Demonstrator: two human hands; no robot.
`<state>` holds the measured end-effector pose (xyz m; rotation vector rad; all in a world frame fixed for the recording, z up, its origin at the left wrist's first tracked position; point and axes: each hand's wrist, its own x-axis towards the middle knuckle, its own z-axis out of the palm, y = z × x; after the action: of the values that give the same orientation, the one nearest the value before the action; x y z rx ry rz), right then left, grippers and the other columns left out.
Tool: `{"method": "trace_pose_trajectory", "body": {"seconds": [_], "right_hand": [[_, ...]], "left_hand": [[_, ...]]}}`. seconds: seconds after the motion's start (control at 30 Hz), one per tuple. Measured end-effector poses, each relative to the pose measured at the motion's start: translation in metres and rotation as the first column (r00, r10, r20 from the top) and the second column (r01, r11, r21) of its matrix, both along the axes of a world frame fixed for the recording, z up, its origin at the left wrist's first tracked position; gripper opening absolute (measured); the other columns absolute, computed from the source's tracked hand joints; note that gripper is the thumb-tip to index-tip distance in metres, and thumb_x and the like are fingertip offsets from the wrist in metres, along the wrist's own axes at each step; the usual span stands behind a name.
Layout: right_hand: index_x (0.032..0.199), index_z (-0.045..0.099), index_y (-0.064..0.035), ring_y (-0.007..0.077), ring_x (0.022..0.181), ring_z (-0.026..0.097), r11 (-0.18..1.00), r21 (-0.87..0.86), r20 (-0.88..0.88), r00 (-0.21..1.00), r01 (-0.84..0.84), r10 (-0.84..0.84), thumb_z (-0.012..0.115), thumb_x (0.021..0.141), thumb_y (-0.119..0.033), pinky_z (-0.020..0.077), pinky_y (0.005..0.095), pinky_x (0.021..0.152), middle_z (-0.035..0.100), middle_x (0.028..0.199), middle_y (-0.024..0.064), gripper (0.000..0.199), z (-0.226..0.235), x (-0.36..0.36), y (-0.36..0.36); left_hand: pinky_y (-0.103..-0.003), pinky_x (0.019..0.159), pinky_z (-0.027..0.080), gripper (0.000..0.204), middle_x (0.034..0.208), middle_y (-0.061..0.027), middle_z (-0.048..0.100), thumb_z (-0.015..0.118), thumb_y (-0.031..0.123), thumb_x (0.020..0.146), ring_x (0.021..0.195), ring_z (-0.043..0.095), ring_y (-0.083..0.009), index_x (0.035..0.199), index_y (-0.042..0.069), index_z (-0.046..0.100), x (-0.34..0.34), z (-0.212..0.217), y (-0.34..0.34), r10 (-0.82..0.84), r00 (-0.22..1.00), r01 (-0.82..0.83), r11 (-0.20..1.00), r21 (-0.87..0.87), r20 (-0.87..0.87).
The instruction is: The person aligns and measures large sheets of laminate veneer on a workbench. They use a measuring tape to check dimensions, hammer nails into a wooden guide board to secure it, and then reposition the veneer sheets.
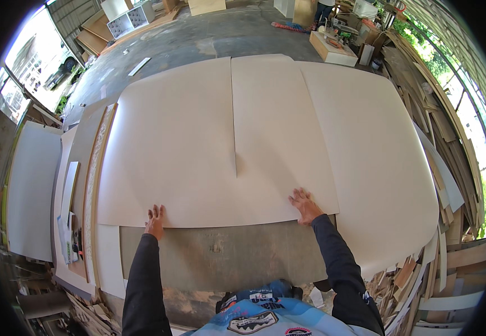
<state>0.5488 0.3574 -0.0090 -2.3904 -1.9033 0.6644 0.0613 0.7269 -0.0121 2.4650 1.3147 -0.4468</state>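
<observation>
A large, thin white sheet [181, 145] lies across the worktable in front of me. A straight dark line, like a cut or an overlapping edge, runs from its far side to about its middle. My left hand [155, 222] rests on the sheet's near edge toward the left, fingers stretched out. Toward the right, my right hand [305, 206] lies on the same sheet near its edge with the fingers spread. Neither hand holds anything. Under the near edge a grey-brown board [220, 255] shows. Another white sheet [377, 151] extends on the right.
A long wooden strip [98, 185] runs along the left side, with small tools [70, 238] beyond it. Stacked board offcuts [444, 129] line the right. A wooden box [332, 50] stands on the floor at the far right, near a person [323, 11].
</observation>
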Motion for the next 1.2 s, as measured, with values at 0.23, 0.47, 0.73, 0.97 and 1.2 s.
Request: {"method": "trace_pose_trajectory", "body": {"seconds": [0.23,0.47,0.73,0.97,1.2], "right_hand": [[0.144,0.041,-0.0061,0.0424,0.146,0.016,0.997,0.082,-0.007,1.000,-0.010,0.010,0.076,0.056,-0.010,0.0195,0.0603,0.115,0.025,0.155,0.0230,0.095,-0.009,0.027,0.034],[0.143,0.044,-0.0060,0.0443,0.145,0.018,0.998,0.055,-0.080,0.996,0.037,-0.033,0.079,0.051,-0.008,0.0201,0.0612,0.114,0.027,0.154,0.0252,0.098,-0.009,0.046,0.034],[0.146,0.040,-0.0062,0.0416,0.147,0.014,1.000,0.011,-0.061,0.998,0.025,-0.024,0.077,0.051,-0.010,0.0161,0.0549,0.118,0.021,0.156,0.0253,0.102,-0.003,0.039,0.053],[0.145,0.041,-0.0057,0.0408,0.147,0.012,0.999,0.027,-0.084,0.996,0.036,-0.034,0.076,0.053,-0.008,0.0148,0.0529,0.118,0.020,0.156,0.0256,0.098,-0.003,0.049,0.058],[0.145,0.042,-0.0057,0.0410,0.147,0.013,0.999,0.041,-0.094,0.995,0.036,-0.032,0.076,0.054,-0.009,0.0138,0.0510,0.119,0.022,0.156,0.0252,0.096,-0.008,0.056,0.068]], "left_hand": [[-0.069,0.104,0.032,0.081,0.161,-0.0162,0.013,0.043,-0.009,0.083,0.145,0.015,-0.0468,0.155,0.020,0.018,0.015,-0.008,0.031,-0.004,0.999,0.004,1.000,0.021,0.032],[-0.068,0.106,0.031,0.083,0.163,-0.0132,0.007,0.044,-0.007,0.084,0.147,0.013,-0.0429,0.156,0.025,0.014,0.051,0.020,0.033,-0.007,1.000,0.006,0.999,-0.033,-0.026],[-0.070,0.104,0.031,0.080,0.163,-0.0110,0.008,0.040,-0.007,0.087,0.146,0.015,-0.0432,0.155,0.026,0.014,0.035,0.004,0.040,0.034,0.999,-0.034,0.999,0.029,-0.026],[-0.070,0.103,0.033,0.079,0.162,-0.0116,0.009,0.042,-0.005,0.088,0.146,0.017,-0.0437,0.155,0.026,0.016,0.047,0.003,0.045,0.035,0.999,-0.035,0.999,0.038,-0.022],[-0.070,0.104,0.033,0.082,0.162,-0.0117,0.010,0.045,-0.008,0.086,0.146,0.018,-0.0436,0.155,0.025,0.017,0.053,0.005,0.055,0.044,0.999,-0.043,0.998,0.046,-0.011]]}}
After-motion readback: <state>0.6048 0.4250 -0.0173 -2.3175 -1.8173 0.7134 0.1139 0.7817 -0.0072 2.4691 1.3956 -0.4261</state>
